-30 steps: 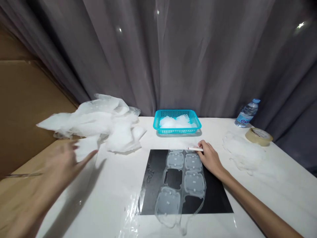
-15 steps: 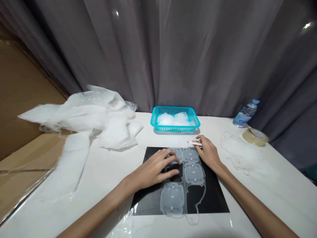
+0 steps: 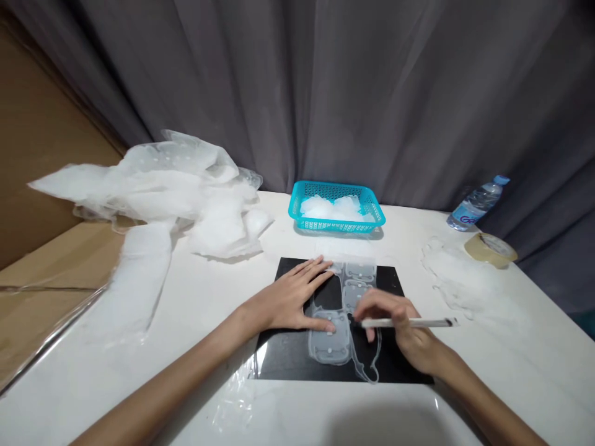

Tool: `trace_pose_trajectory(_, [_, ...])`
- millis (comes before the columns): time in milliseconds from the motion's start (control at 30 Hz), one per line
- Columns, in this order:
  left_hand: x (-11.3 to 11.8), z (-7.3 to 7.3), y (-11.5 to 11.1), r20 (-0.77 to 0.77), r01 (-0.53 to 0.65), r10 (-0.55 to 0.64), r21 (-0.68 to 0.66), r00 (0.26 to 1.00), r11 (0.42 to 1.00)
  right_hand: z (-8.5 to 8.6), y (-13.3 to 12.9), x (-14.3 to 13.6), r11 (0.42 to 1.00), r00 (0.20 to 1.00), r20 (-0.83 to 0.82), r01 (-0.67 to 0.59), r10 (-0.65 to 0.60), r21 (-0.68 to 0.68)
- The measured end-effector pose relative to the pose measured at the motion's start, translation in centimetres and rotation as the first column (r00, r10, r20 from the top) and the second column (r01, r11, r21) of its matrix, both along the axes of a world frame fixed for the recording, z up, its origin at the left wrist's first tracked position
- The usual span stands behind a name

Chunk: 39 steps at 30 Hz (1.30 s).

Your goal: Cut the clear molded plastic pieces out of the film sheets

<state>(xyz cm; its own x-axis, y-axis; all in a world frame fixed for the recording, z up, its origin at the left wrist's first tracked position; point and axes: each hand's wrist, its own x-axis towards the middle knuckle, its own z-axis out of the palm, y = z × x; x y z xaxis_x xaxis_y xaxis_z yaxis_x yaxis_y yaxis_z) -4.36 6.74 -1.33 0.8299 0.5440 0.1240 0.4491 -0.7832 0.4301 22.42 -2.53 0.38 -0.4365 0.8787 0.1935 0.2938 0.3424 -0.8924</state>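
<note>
Right hand point(image 3: 400, 325): fingers curled closed about a slim white stick point(image 3: 409, 323), held sideways over the black mat point(image 3: 288, 359); left hand point(image 3: 292, 300): fingers spread wide, palm down, thumb and fingertips on the translucent moulded sheet point(image 3: 329, 341), grasping nothing. Directly beneath and between both grips, that sheet, with open cut-outs; beyond them, turquoise basket point(image 3: 337, 227) of white pieces; past the right grip, tape roll point(image 3: 490, 249) and leaning bottle point(image 3: 478, 203).

A blue-capped water bottle point(image 3: 476, 205) stands on the counter point(image 3: 409, 232); near its base lies a roll of tape point(image 3: 486, 249). Behind the bottle hangs a grey curtain point(image 3: 372, 93), and far left of it is brown cardboard point(image 3: 41, 130).
</note>
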Motion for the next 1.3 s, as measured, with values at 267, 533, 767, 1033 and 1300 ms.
trace_pose_trajectory(267, [-1.3,2.2,-3.7,0.082,0.1,-0.087,-0.174,0.993,0.98,-0.3,-0.9,-2.0,0.976,0.988,0.075,-0.12,0.136,-0.182])
trace_pose_trajectory(533, [-1.4,0.9,-4.5,0.054,0.134,-0.124,-0.256,0.991,0.957,-1.2,-1.7,-1.9,0.973,0.981,0.09,-0.153,0.17,-0.176])
trace_pose_trajectory(767, [-1.2,1.1,-4.6,0.044,0.127,-0.12,-0.295,0.992,0.947,-1.5,-2.6,-2.0,0.977,0.971,0.121,-0.2,0.208,-0.077])
trace_pose_trajectory(1033, [-1.0,1.8,-5.2,-0.003,0.099,-0.104,-0.29,0.995,0.952,-1.6,-2.9,-2.2,0.969,0.954,0.172,-0.239,0.247,-0.065])
trace_pose_trajectory(1300, [-0.8,2.4,-5.2,-0.049,0.092,-0.113,-0.315,0.992,0.945,-2.2,-3.2,-2.6,0.951,0.935,0.258,-0.284,0.245,0.126])
